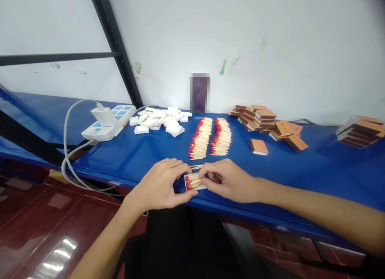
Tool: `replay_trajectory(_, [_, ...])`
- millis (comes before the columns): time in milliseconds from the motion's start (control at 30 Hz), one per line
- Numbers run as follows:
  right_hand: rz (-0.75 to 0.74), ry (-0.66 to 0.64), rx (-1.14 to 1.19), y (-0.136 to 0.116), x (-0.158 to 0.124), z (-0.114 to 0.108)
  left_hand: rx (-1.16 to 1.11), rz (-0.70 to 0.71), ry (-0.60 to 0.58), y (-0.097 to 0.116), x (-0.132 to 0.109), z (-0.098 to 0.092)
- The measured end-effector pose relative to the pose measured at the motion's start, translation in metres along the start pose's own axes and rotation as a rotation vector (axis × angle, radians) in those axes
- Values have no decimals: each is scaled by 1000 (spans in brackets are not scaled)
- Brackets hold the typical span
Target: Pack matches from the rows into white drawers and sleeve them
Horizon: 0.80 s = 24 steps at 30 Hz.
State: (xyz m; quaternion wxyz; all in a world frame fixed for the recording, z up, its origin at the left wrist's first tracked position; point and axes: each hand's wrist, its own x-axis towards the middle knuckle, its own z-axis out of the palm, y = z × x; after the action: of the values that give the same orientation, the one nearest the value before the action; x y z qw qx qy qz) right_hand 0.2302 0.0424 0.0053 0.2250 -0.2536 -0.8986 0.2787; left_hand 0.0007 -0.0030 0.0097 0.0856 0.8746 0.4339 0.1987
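Near the front edge of the blue table, my left hand [164, 182] holds a small white tray [185, 183] between thumb and fingers. Red-tipped matches [194, 181] lie inside it, heads to the left. My right hand [227, 179] is over the tray's right end, thumb and index finger pinched at the matches; exactly what is between the fingertips is too small to tell. A few loose matches [197, 166] lie just behind the tray. Beyond them are two long rows of matches, a left row [201, 138] and a right row [221, 137].
White trays [162, 119] are heaped at the back left, beside a white power strip [105, 124] with a looped cable. Orange matchbox covers [258, 118] are piled at the back right, one cover [259, 147] apart. Another stack [361, 131] stands far right. A pixelated dark rectangle [200, 93] is against the wall.
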Motion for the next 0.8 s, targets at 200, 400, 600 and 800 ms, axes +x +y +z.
replay_trajectory(200, [107, 15, 104, 0, 3, -1, 7, 1, 2, -1, 0, 0])
replay_trajectory(400, [53, 5, 153, 0, 4, -2, -2, -7, -8, -2, 1, 0])
replay_trajectory(600, [-84, 24, 107, 0, -2, -3, -8, -28, -20, -1, 0, -1])
replay_trajectory(800, [-221, -130, 1, -5, -1, -7, -2, -22, -20, -2, 1, 1])
